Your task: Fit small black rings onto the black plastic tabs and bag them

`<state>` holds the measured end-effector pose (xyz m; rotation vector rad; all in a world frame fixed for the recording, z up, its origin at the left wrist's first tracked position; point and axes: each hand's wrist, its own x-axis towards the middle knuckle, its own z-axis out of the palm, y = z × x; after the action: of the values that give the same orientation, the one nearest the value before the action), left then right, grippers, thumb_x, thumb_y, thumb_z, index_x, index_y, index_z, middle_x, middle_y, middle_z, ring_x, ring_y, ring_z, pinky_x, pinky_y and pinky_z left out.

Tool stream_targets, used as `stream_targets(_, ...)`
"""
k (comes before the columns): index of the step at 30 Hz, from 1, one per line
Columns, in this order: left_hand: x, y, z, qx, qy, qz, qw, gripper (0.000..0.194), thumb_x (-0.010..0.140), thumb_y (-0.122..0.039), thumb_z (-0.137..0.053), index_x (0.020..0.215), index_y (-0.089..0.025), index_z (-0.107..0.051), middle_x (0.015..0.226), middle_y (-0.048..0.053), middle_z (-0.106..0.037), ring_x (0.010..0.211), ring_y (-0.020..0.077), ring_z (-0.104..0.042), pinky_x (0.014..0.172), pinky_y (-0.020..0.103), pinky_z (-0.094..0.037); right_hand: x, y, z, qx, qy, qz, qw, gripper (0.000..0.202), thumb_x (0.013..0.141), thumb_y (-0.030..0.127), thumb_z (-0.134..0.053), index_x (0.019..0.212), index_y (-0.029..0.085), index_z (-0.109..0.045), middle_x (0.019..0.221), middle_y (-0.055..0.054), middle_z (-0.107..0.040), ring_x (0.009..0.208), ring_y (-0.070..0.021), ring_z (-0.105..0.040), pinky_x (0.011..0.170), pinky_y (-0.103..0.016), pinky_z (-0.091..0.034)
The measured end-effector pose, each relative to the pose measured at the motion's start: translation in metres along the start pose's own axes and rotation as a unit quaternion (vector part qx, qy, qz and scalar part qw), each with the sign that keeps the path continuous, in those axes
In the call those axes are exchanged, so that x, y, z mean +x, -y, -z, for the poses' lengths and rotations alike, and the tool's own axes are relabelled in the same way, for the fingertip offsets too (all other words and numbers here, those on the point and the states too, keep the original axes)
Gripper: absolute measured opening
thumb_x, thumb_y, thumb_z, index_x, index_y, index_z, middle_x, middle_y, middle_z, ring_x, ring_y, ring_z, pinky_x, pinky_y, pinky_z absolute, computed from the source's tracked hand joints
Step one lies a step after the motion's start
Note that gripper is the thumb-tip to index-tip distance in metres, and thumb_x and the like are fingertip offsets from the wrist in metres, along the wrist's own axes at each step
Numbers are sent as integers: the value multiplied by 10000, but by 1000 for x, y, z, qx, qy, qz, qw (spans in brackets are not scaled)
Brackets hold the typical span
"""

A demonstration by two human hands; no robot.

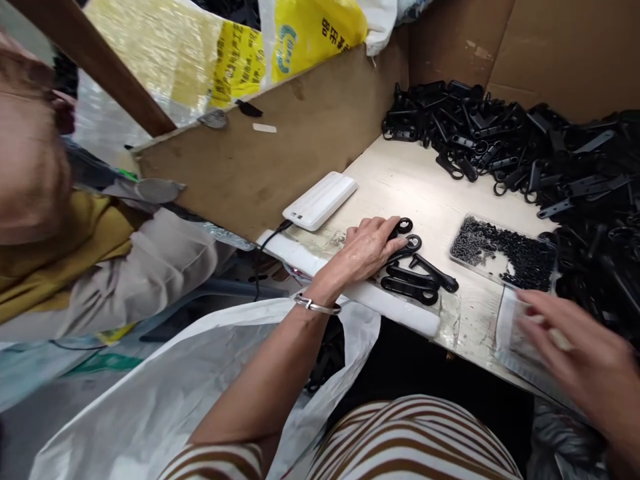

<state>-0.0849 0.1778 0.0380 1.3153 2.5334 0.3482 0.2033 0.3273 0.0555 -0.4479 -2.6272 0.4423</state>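
Note:
My left hand [367,250] is closed over black plastic parts with ring ends at the front of the work surface, its fingers and thumb around one ring-ended part [411,245]. Several similar black handle-like parts [410,288] lie side by side just right of and below it. My right hand [575,340] is smeared by motion, its fingers curled in a pinch; what is between them, if anything, cannot be made out. It is over a small white and clear plastic bag [507,327], beside a clear tray [473,265] of tiny black pieces.
A large heap of black parts [500,133] fills the back and right side. A white power bank [320,200] with a black cable lies by the wooden side board [300,127]. A white sack [200,360] hangs below the front edge. Another person's sleeve [145,267] is at left.

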Motion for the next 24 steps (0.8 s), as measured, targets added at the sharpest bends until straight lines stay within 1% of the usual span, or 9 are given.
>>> stream_targets(3,0,-11,-6,-23,8,-27,999,409,1004,-417,-338,1358,-228,-416,1252,127,-543,1190,315,-456,975,501,-358,27,26,-43,-18,62,22,998,329,972,246,-510,1291,167,-529,1227,-130,-621,1066,-253,-625,852,-386,-566)
stream_targets(5,-1,-13,-9,-23,6,-46,999,397,1005,-409,-341,1350,-233,-428,1252,121,-554,1194,311,-466,973,496,-352,40,38,-64,-68,85,-24,994,320,951,201,-536,1268,157,-528,1229,-134,-608,1066,-273,-616,781,-382,-576)
stream_targets(7,-5,-14,-11,-5,-29,-69,997,380,1005,-404,-353,1327,-229,-455,1263,120,-565,1183,308,-487,972,498,-335,47,42,-74,-74,96,-58,991,264,936,156,-545,1200,166,-554,1207,-121,-604,1044,-259,-618,766,-366,-574)
stream_targets(9,-14,-17,-12,13,-101,-112,988,361,999,-397,-388,1285,-203,-494,1261,131,-576,1165,305,-506,966,488,-317,48,40,-76,-57,97,-70,991,232,921,133,-560,1149,175,-565,1206,-114,-587,1026,-240,-616,782,-351,-568)
stream_targets(11,-24,-23,-14,0,-149,-188,971,308,980,-384,-453,1188,-185,-563,1200,121,-607,1116,281,-532,936,442,-319,46,37,-75,-43,100,-70,992,257,899,122,-591,1148,175,-556,1198,-116,-570,1012,-233,-611,786,-339,-563)
stream_targets(14,-34,-34,-19,-21,-125,-282,951,144,934,-302,-563,960,-191,-651,999,60,-658,942,229,-565,853,392,-309,45,34,-72,-55,124,-72,988,304,879,107,-619,1165,173,-541,1104,-101,-571,960,-230,-605,742,-325,-557)
stream_targets(17,-34,-38,-25,-4,-102,-279,955,84,892,-216,-612,840,-200,-676,855,24,-660,835,205,-553,812,388,-274,45,36,-71,-93,152,-80,981,211,899,143,-614,1098,186,-560,1028,-76,-573,925,-221,-596,711,-310,-536)
stream_targets(21,-29,-30,-29,4,-114,-261,958,136,888,-183,-594,775,-206,-665,746,1,-642,763,184,-535,806,396,-255,40,34,-64,-139,172,-74,972,40,960,212,-536,994,206,-555,996,-60,-579,901,-202,-582,638,-283,-481)
stream_targets(24,-29,-24,-25,14,-121,-251,960,144,892,-186,-587,768,-206,-656,749,2,-647,764,189,-545,820,408,-245,33,25,-53,-138,183,-62,971,142,1009,228,-416,956,214,-546,946,-51,-578,834,-192,-575,612,-288,-434)
